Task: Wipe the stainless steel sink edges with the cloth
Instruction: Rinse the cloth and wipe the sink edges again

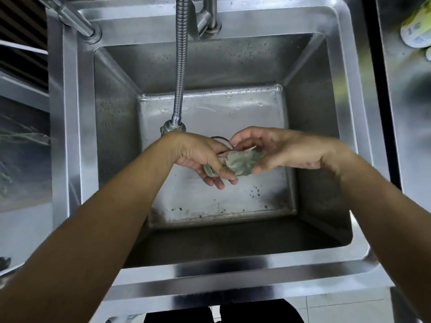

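Observation:
A small, crumpled pale-green cloth (238, 162) is held between both hands above the middle of a deep stainless steel sink (235, 272). My left hand (198, 157) grips its left part, thumb on top and fingers under it. My right hand (279, 151) pinches its right end with curled fingers. Both hands hover over the basin floor, near the drain, which they mostly hide. The sink's broad flat edges frame the basin on all sides.
A flexible metal faucet hose (181, 66) hangs down into the basin just behind my left hand. Tap fittings (210, 22) stand on the back edge. A yellow-labelled bottle (417, 29) lies on the counter at the upper right. Water drops dot the basin walls.

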Tool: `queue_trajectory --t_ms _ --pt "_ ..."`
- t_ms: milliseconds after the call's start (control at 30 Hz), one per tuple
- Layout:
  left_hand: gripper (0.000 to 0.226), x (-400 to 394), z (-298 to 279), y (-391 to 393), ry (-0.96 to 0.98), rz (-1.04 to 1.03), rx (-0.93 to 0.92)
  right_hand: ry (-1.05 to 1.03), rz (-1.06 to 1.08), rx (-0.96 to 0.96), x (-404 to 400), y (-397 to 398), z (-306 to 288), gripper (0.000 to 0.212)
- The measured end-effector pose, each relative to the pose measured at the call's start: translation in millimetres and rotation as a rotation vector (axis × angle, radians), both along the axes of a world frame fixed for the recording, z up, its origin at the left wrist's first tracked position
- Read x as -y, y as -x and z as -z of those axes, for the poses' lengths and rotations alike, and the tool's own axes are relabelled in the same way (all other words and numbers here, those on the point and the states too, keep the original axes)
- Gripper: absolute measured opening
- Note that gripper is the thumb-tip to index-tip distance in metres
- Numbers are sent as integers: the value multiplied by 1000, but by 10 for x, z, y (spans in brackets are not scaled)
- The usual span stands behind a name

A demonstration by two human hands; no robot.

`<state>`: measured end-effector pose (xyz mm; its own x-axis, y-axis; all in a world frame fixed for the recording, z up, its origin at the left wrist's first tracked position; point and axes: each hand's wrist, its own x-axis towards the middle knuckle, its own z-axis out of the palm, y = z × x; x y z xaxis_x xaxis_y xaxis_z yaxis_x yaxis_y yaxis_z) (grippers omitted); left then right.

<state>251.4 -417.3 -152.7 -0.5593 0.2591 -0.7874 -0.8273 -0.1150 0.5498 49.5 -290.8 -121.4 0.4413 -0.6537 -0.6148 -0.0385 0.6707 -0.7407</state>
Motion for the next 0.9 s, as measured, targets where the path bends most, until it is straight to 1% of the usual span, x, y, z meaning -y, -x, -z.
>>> queue_trajectory --t_ms 33,67,100,167,200,267,300,333,400,433,500,533,567,600,667,700,733,800,833,900 --pt "57 -9 -8 7 85 17 -12 -88 9 72 14 66 18 73" --pt "57 -26 -22 18 175 16 -43 -138 7 78 36 127 74 79" --pt "54 -39 -39 29 269 16 -90 -166 -18 42 65 164 146 79" --pt "42 -51 -101 42 459 18 -190 -204 -150 13 138 132 282 78" --pt "38 -57 -146 42 545 19 -234 -235 -223 55 172 88 342 84" --pt "37 -77 -205 24 698 33 -303 -295 -307 207 209 -11 448 100" --pt "38 -95 -224 8 777 63 -328 -317 -313 293 214 -48 506 102" --pt "40 -123 -244 -17 854 108 -351 -333 -302 355 213 -80 552 101" --pt "45 -196 -254 -80 1017 229 -417 -361 -293 375 194 -160 596 86" --pt "49 -234 -248 -104 1108 293 -463 -373 -304 348 185 -205 597 72" --pt "54 -309 -210 -124 1277 420 -514 -385 -312 240 168 -304 560 37" --pt "53 -348 -175 -113 1329 454 -469 -379 -310 141 175 -355 527 24" --pt "49 -384 -126 -88 1338 473 -364 -343 -324 -9 192 -408 492 22" --pt "43 -418 -100 -51 1306 481 -244 -269 -368 -214 212 -466 469 24" --pt "22 -452 -26 9 1177 422 -60 -42 -507 -658 247 -589 443 24" --pt "20 -445 23 28 1102 373 -10 76 -553 -825 237 -651 435 19" --pt "25 -428 69 37 1027 342 26 186 -585 -951 212 -708 418 17" --pt "27 -380 140 41 841 310 95 380 -629 -1101 160 -761 409 31" --pt "26 -357 168 34 708 239 128 472 -640 -1142 147 -750 417 39" --pt "30 -321 207 -3 405 -1 200 608 -633 -1192 150 -712 436 48"
